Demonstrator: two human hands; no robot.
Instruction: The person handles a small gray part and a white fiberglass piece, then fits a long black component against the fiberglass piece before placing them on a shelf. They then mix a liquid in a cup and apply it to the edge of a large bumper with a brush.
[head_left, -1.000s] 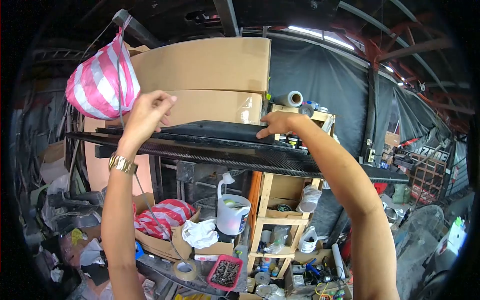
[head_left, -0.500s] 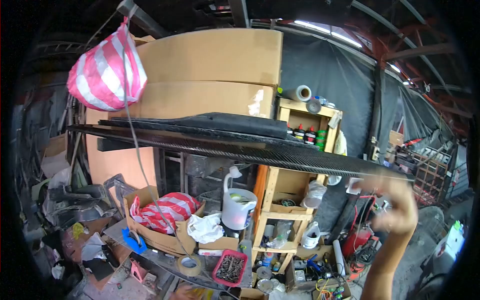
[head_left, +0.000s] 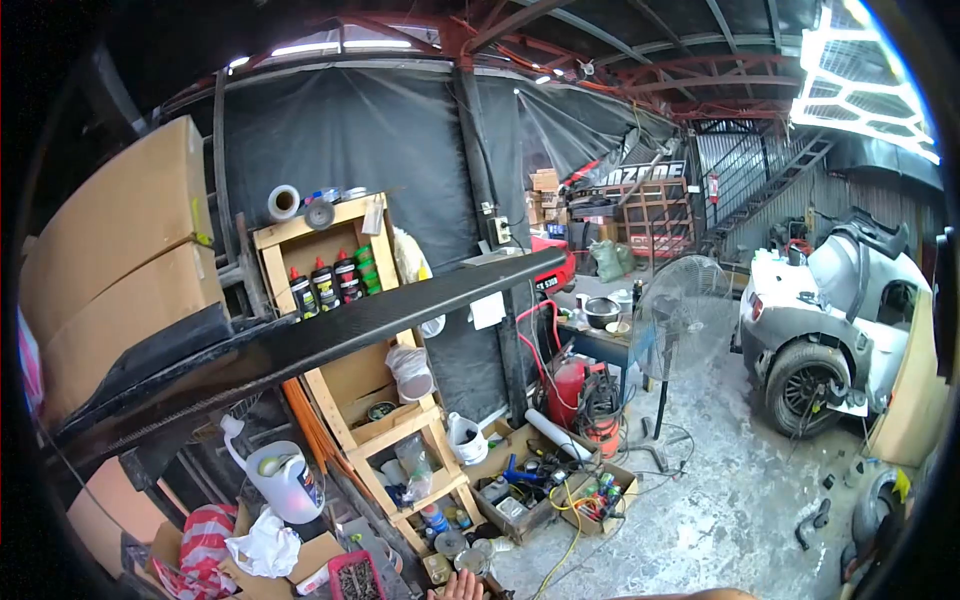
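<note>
Only the fingers of my left hand (head_left: 458,588) show, at the bottom edge. They are stretched out, with nothing seen in them, in front of the jars (head_left: 450,543) on the floor. Of my right arm (head_left: 722,595), a sliver of skin shows at the bottom edge; the hand itself is out of sight. A long black carbon-fibre-patterned panel (head_left: 400,308) juts across from the left at shelf height, its free end near the dark post. No hand touches the part of it that shows.
Behind the panel stands a wooden shelf (head_left: 350,437) with bottles (head_left: 325,283). Large cardboard boxes (head_left: 120,240) are stacked left. Tool boxes (head_left: 515,500) and a yellow cable (head_left: 572,530) lie on the floor. Further right are a pedestal fan (head_left: 690,320) and a white-and-grey car body (head_left: 815,310).
The view has swung right, bringing the fan and car in. My right hand, raised near the panel's end before, has dropped out of view. My left hand stays low.
</note>
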